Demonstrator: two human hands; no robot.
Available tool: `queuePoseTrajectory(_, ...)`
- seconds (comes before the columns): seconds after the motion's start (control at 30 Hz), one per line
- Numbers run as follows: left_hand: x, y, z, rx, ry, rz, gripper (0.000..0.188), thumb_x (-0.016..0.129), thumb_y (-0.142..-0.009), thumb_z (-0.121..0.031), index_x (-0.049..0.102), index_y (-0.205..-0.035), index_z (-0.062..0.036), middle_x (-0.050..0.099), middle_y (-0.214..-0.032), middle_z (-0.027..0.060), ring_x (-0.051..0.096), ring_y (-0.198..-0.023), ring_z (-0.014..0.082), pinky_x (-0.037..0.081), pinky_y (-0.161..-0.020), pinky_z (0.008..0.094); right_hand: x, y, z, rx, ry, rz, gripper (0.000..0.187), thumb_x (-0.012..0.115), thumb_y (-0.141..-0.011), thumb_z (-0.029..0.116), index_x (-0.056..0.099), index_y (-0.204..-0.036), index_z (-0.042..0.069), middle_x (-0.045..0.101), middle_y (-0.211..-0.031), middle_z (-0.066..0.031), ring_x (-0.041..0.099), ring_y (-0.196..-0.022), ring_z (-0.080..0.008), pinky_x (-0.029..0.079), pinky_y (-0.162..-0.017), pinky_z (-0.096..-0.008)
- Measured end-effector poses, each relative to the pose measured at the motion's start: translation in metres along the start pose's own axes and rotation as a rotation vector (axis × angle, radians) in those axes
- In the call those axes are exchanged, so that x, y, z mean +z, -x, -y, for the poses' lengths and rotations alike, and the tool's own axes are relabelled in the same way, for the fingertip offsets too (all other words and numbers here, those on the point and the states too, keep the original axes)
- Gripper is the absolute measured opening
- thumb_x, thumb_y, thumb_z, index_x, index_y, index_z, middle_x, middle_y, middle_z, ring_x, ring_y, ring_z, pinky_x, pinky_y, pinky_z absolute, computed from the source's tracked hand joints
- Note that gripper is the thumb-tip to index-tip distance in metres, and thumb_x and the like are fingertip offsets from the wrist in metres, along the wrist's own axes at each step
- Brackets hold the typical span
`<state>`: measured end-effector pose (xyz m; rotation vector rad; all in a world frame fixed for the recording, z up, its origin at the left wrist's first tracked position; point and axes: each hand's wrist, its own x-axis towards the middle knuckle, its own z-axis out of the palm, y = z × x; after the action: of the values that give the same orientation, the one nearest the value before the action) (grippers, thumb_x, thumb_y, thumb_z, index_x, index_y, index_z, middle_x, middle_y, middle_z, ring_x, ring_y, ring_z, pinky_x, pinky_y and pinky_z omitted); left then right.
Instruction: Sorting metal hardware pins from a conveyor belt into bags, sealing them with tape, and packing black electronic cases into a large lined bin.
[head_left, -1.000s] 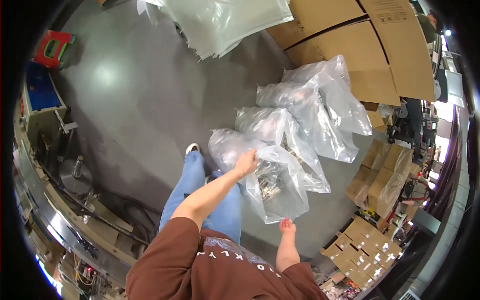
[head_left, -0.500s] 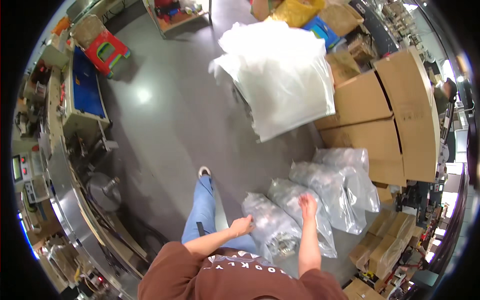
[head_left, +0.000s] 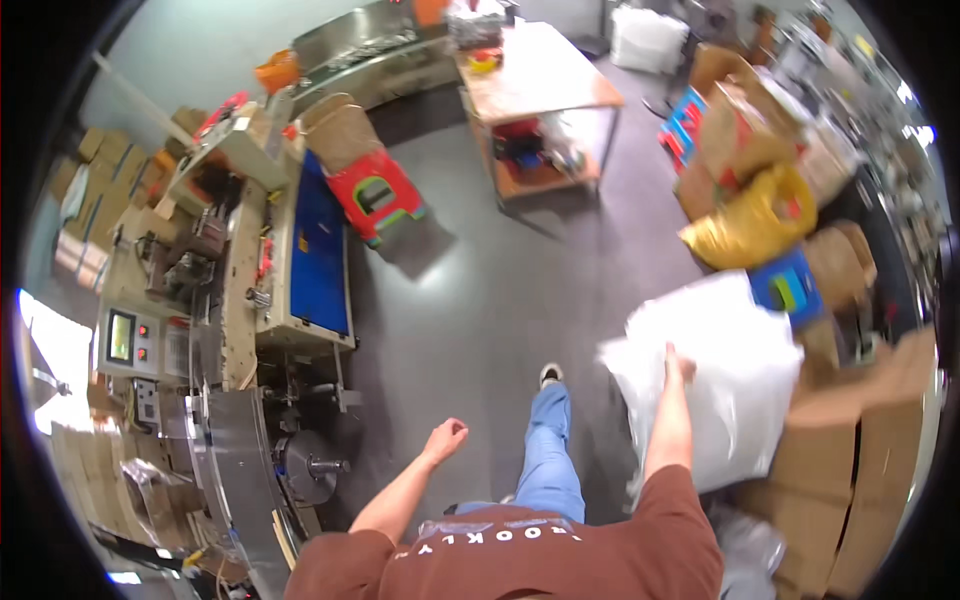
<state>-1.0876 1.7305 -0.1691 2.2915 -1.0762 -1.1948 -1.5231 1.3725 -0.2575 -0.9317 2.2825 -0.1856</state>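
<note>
My right hand (head_left: 677, 364) reaches out to a stack of large clear plastic bags (head_left: 730, 390) lying on cardboard boxes at the right, and its fingers touch the stack's top edge. My left hand (head_left: 447, 438) hangs free over the grey floor with loosely curled fingers and holds nothing. Below it show my jeans leg and a white shoe (head_left: 550, 375).
A packing machine with a blue conveyor belt (head_left: 320, 250) and a control panel runs along the left. A red plastic stool (head_left: 378, 195) stands beside it. A wooden table (head_left: 535, 75) stands at the back. Cardboard boxes (head_left: 860, 450), a yellow bag (head_left: 755, 225) and a blue box crowd the right.
The view has swung away from the filled bags on the floor. Both hands left those bags; my right hand now reaches to the stack of empty bags, and my left hand hangs free.
</note>
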Motion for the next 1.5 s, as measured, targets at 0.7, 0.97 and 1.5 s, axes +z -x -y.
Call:
queuePoseTrajectory(0.7, -0.525, -0.520, -0.453, 0.874, 0.136, -0.550, 0.063, 0.069, -0.074, -0.027, 0.039, -0.123, -0.0022, 0.045, -0.123, 0.0161, 0.042, -0.117, 0.0298, 0.034, -0.098, 0.0362, -0.058, 0.234, 0.927, -1.414, 0.174, 0.027, 0.049, 0.056, -0.072, 0.014, 0.048, -0.114, -0.010, 0.056, -0.107, -0.0252, 0.055, -0.101, -0.0296, 0.041, -0.088, -0.0339)
queuePoseTrajectory(0.97, -0.721, -0.680, -0.542, 1.044, -0.479, -1.112, 0.053, 0.073, -0.066, -0.026, 0.051, -0.111, -0.0083, 0.041, -0.127, 0.0110, 0.030, -0.125, 0.0319, 0.020, -0.104, 0.0519, -0.021, 0.315, 1.163, -1.702, -0.287, 0.646, 0.030, 0.070, -0.073, 0.008, 0.052, -0.097, 0.003, 0.054, -0.086, 0.0012, 0.049, -0.081, -0.0048, 0.040, -0.073, -0.0200)
queuePoseTrajectory(1.5, -1.040, -0.830, -0.410, 0.029, -0.741, -1.503, 0.075, 0.062, -0.067, -0.058, 0.048, -0.121, -0.0063, 0.053, -0.119, 0.0123, 0.047, -0.112, 0.0278, 0.031, -0.096, 0.0439, 0.209, 0.260, 1.463, -2.093, -0.550, 0.247, 0.018, 0.064, -0.081, 0.016, 0.059, -0.087, 0.000, 0.055, -0.079, -0.0047, 0.050, -0.072, -0.0130, 0.040, -0.065, -0.0253)
